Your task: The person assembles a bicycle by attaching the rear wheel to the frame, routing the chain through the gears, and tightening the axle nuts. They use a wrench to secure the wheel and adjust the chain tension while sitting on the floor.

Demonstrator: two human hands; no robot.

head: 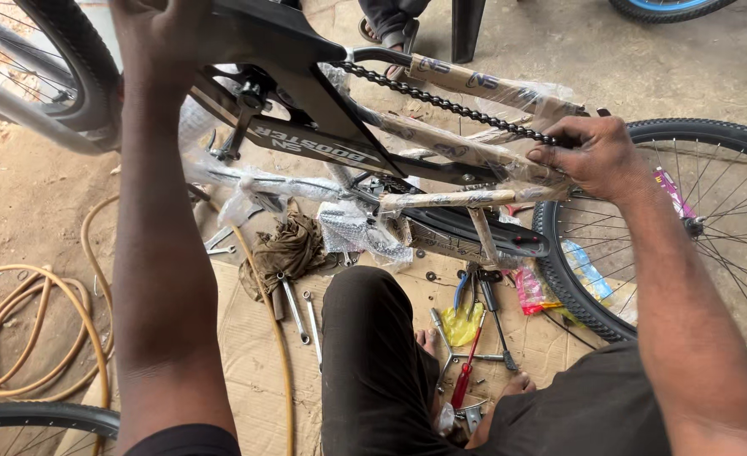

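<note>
The left hand (pixel 158 42), cut off by the top edge, grips the black chain guard (pixel 306 84), while the right hand's (pixel 589 156) fingers pinch the bicycle chain (pixel 441 103), fingertips partly hidden behind wrapped frame tubing (pixel 466 148).

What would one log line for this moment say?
left hand: grips black chain guard | right hand: fingers on chain at wrapped frame | tools on cardboard

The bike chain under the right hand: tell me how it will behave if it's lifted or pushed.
The bike chain is made of linked metal segments, so it would probably sag and flop rather than stay stiff. It looks dark, perhaps greasy, so it may slip under the right hand. Being metal, it is likely heavy for its size and not fragile.
</note>
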